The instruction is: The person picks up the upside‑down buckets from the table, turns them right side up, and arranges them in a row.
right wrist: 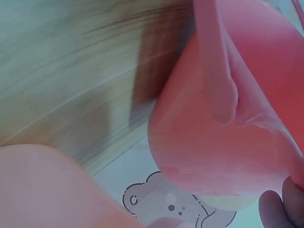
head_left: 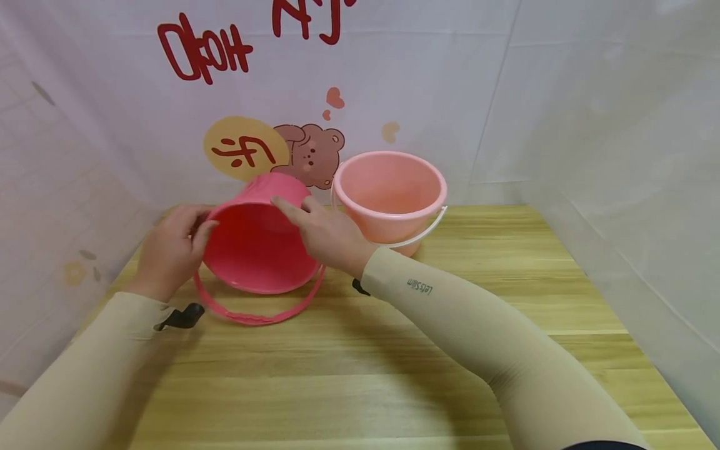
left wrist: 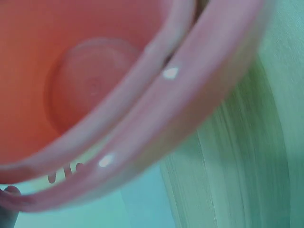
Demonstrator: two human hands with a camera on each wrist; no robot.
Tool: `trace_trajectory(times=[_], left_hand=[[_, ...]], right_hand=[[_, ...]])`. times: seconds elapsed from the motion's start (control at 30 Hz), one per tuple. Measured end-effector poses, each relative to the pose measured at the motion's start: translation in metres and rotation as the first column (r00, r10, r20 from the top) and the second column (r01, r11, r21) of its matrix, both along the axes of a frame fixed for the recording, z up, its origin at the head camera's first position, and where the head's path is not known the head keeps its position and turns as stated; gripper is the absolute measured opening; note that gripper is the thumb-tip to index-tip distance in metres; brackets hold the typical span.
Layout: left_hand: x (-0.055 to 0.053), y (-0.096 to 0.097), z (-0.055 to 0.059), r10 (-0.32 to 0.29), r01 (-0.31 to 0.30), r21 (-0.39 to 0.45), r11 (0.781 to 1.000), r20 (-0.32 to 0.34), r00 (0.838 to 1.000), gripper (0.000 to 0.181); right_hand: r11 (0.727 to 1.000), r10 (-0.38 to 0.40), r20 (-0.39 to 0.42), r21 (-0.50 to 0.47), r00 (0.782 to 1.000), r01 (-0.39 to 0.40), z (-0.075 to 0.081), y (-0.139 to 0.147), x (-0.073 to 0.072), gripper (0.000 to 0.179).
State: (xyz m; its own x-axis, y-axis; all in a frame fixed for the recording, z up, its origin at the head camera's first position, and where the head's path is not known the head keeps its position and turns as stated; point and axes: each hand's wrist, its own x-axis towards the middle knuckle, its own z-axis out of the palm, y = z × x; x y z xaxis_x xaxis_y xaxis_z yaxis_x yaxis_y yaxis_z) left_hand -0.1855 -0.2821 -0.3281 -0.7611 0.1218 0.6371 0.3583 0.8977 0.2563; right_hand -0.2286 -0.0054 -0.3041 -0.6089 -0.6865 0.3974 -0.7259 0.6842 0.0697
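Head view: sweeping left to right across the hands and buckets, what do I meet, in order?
Left hand → dark pink bucket, tipped with its mouth toward the camera → right hand → light pink bucket, upright.

I see the brown bear point(head_left: 310, 156) printed on a pale wall sheet point(head_left: 427, 81), red lettering point(head_left: 194, 47) above it, hearts point(head_left: 335, 99) over its head, and a wood-grain tabletop point(head_left: 315, 394) stretching out below it

Held bucket point(right wrist: 199, 147) partly beyond wrist views
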Motion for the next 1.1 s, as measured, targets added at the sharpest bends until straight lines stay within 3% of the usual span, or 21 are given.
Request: trace_trajectory(times=[0.2,0.37,0.67,1.1], left_hand=[[0.003,-0.003,0.003,-0.04,0.037,-0.049,0.998,-0.059,0.997,0.051],[0.005,-0.003,0.006,-0.06,0.053,-0.077,0.996,-0.094,0.994,0.063],[0.006,-0.005,0.008,-0.084,0.076,-0.075,0.994,-0.099,0.992,0.062],[0.005,-0.003,0.013,-0.064,0.055,-0.064,0.996,-0.155,0.986,0.055]], right_hand=[[1.0,-0.013,-0.044,0.008,0.999,0.014,0.009,0.001,-0.002,0.059],[0.999,-0.05,0.047,-0.016,0.998,0.05,0.017,0.001,-0.001,0.064],[0.994,-0.067,0.135,-0.073,0.989,0.078,0.025,0.003,0.003,0.067],[0.985,0.015,0.034,-0.175,0.999,-0.009,0.014,0.014,0.001,0.06]])
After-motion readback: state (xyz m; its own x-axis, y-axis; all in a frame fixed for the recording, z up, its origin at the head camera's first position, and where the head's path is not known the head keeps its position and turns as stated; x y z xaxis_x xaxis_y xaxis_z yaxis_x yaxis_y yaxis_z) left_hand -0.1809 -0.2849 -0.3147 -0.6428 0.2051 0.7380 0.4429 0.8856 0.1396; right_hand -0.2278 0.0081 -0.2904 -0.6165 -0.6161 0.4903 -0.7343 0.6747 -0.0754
